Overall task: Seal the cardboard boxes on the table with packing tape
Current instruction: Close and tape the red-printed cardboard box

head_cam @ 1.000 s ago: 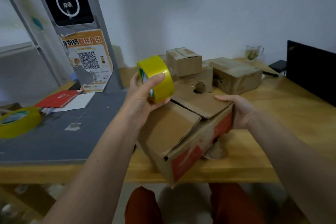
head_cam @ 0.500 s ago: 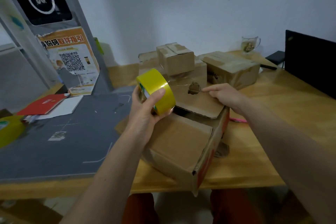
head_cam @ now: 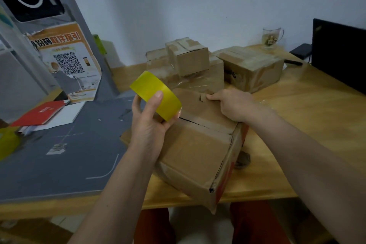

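On the wooden counter (head_cam: pixel 309 125) lie a grey mat (head_cam: pixel 59 164) carrying a red booklet (head_cam: pixel 39 112) atop white paper (head_cam: pixel 67 114), a glass mug (head_cam: pixel 271 36) near the wall, a black monitor (head_cam: pixel 338 53) at right, and an orange QR-code poster (head_cam: pixel 67 61) leaning on a grey frame.

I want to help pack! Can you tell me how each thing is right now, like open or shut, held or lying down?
Big box: flaps down, middle seam not yet taped.
Tape roll: held up by the left hand.
Right hand: pressing the far flap flat.
Small box: taped shut, stacked on another box.
Back right box: taped shut.
Glass mug: upright.
Red booklet: lying closed.
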